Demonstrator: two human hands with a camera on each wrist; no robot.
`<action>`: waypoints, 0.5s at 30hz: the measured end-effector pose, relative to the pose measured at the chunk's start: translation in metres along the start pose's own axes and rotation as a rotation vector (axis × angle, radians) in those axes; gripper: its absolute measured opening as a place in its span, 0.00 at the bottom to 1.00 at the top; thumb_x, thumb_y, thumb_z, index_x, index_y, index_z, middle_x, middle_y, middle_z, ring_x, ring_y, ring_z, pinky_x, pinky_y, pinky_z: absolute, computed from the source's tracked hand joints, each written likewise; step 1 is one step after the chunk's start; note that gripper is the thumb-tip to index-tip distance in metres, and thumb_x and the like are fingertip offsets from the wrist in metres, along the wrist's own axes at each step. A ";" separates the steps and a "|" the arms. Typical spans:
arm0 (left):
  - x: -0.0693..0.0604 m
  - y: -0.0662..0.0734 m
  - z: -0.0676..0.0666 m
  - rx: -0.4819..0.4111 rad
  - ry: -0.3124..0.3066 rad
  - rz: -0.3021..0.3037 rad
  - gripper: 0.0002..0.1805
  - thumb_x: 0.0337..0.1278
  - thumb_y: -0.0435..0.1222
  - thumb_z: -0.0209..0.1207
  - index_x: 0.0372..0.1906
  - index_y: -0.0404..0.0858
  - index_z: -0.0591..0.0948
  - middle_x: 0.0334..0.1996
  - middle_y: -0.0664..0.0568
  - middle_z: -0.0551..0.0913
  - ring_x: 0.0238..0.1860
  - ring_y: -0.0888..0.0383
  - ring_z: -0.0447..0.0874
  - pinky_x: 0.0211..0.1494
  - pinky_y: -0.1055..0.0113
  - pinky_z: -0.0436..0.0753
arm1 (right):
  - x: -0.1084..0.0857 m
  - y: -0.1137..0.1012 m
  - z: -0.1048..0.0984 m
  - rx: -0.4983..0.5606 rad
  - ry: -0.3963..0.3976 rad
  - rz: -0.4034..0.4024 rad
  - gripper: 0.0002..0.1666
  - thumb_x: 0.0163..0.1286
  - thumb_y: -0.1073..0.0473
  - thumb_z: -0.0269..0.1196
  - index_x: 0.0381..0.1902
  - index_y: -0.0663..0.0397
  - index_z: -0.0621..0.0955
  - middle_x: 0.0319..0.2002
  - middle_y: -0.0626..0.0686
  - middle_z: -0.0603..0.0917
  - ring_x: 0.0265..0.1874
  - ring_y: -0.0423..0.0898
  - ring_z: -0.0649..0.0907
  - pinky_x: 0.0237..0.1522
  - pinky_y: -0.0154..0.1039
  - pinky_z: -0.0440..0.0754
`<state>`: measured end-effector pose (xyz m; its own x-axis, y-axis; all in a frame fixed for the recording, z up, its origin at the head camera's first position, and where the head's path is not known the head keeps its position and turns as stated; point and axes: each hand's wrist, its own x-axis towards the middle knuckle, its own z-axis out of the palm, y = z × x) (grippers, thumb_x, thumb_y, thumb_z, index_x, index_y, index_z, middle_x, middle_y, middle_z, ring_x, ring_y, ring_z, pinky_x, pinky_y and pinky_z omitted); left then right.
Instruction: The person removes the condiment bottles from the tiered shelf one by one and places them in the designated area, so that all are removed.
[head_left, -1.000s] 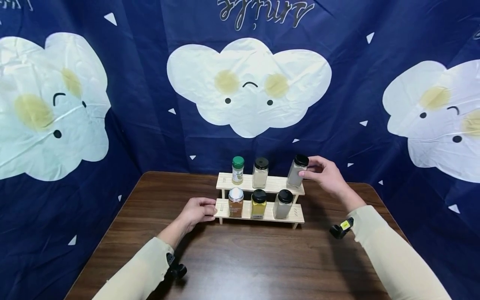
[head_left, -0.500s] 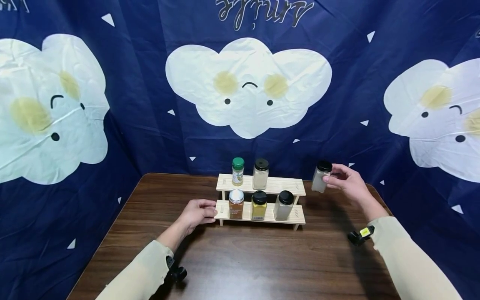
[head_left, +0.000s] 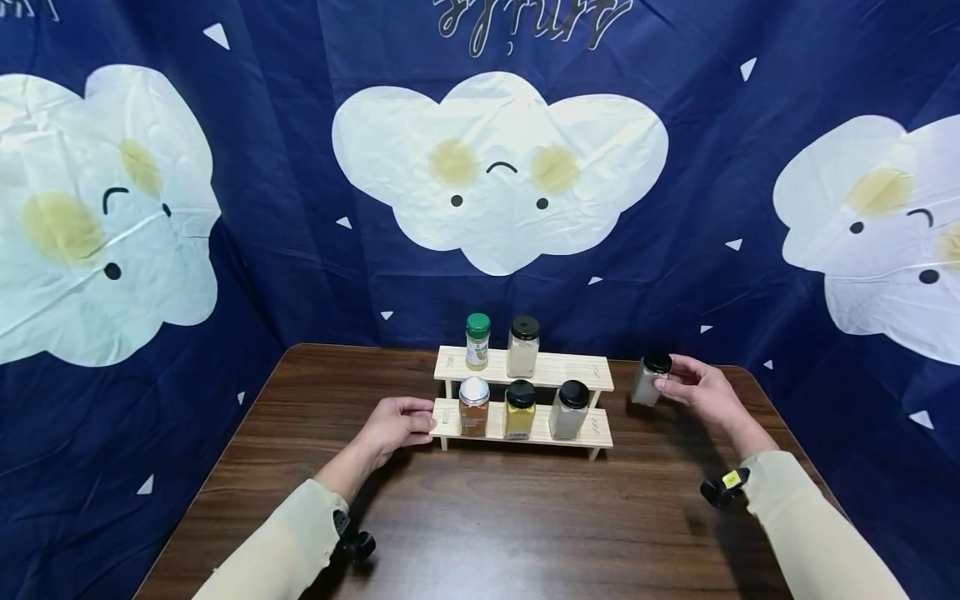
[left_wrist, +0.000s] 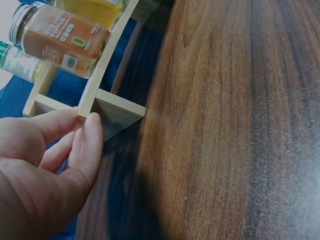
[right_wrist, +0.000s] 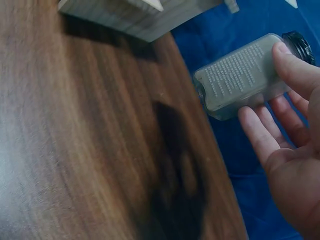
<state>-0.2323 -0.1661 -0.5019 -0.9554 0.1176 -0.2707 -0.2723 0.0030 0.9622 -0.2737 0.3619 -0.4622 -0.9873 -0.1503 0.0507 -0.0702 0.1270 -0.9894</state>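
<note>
Wooden rack [head_left: 542, 418] pinched in our left hand [head_left: 397, 427], we grip a black-lidded jar [head_left: 646, 387] beside it in our right hand [head_left: 708, 393].

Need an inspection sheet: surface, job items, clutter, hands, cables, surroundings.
Surface: brown wood-grain table, glare on near part.
Job items: two-tier pale wooden rack; squarish clear black-lidded jar with grey contents, off the rack.
On rack, upper: green-lidded clear jar, black-lidded beige jar; lower: silver-lidded reddish-brown jar, black-lidded yellow jar, black-lidded grey jar.
Clutter: nothing seen.
Left hand: pinches the rack's lower left end.
Right hand: holds the squarish jar; table contact unclear.
Cables: nothing seen.
Surroundings: dark-blue cloth backdrop printed with white clouds.
</note>
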 end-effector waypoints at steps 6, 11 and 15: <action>-0.001 -0.001 -0.001 0.004 0.001 0.001 0.24 0.59 0.19 0.62 0.61 0.19 0.75 0.47 0.39 0.83 0.35 0.59 0.85 0.40 0.66 0.90 | -0.005 0.011 0.004 -0.058 0.018 0.047 0.29 0.67 0.68 0.70 0.64 0.65 0.74 0.43 0.36 0.85 0.43 0.30 0.84 0.45 0.27 0.86; -0.001 -0.002 -0.001 0.008 0.003 0.005 0.24 0.59 0.19 0.62 0.61 0.19 0.75 0.48 0.39 0.83 0.36 0.59 0.85 0.41 0.65 0.90 | -0.006 0.019 0.006 -0.035 0.027 0.054 0.32 0.66 0.69 0.70 0.66 0.69 0.72 0.44 0.35 0.85 0.44 0.29 0.84 0.45 0.26 0.85; 0.000 -0.001 0.000 0.008 0.003 0.010 0.24 0.59 0.19 0.61 0.61 0.19 0.75 0.48 0.39 0.83 0.36 0.58 0.85 0.41 0.65 0.90 | -0.006 0.022 0.007 -0.031 0.032 0.051 0.33 0.66 0.69 0.70 0.66 0.72 0.71 0.42 0.35 0.86 0.44 0.29 0.84 0.45 0.26 0.85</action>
<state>-0.2325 -0.1664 -0.5034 -0.9585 0.1144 -0.2611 -0.2617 0.0099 0.9651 -0.2683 0.3585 -0.4847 -0.9938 -0.1113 0.0047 -0.0230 0.1643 -0.9861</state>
